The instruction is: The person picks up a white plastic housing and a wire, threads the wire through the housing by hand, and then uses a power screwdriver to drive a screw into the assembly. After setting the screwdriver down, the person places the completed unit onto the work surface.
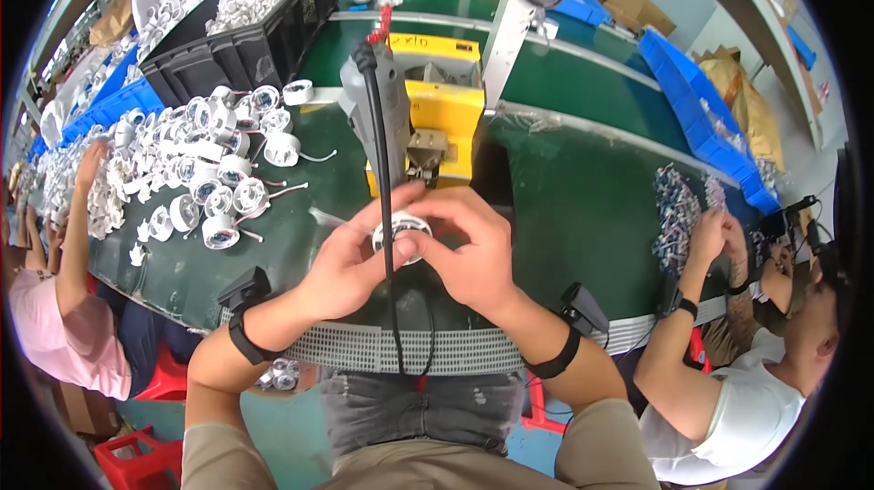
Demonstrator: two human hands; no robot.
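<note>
Near the front middle of the green worktable, a small white round housing is held between my two hands. My left hand grips its left side, with fingers curled and the thumb at the near edge. From the other side my right hand holds it, thumb pressed on its face. A black cable hangs in front and crosses the housing, hiding part of it. Just beyond my fingertips stands a yellow machine frame, and a grey tool body is mounted at its left.
Several similar white housings with wires are heaped at the left. Behind them stands a black crate full of small white parts. A long blue bin lies at the right. Co-workers sit on both sides, one handling small wired parts.
</note>
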